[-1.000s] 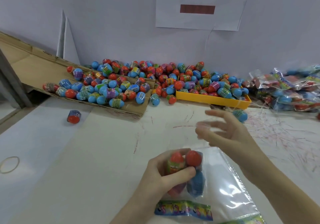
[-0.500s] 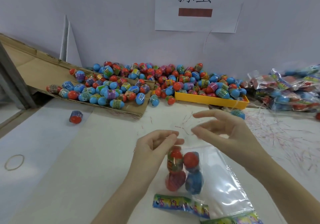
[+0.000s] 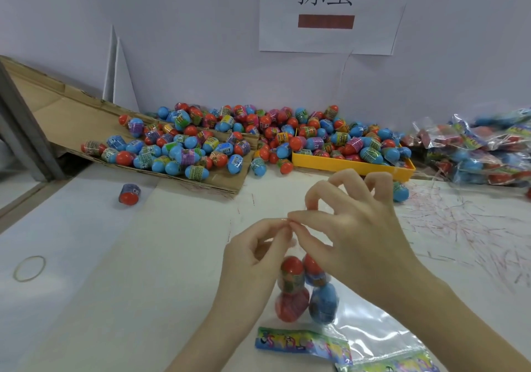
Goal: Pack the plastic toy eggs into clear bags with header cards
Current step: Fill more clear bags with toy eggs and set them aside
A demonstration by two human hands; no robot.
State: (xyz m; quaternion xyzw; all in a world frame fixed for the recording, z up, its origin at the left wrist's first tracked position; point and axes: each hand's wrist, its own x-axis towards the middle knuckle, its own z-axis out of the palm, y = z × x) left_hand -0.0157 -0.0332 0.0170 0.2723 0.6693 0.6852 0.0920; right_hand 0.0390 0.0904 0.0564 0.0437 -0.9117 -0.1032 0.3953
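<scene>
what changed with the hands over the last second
The left hand let go of the red and blue plastic eggs in the clear plastic bag and rose; the right hand came in, and both now pinch together above them. The egg pile stayed put.

A white paper sheet [image 3: 327, 12] on the wall, above and beyond the hands, carries two large black characters, 拣蛋, with a dark red bar beneath them. The wrappers on the eggs [image 3: 258, 138] piled beyond the hands and the header card [image 3: 301, 343] below the hands bear print too small and blurred to read.
</scene>
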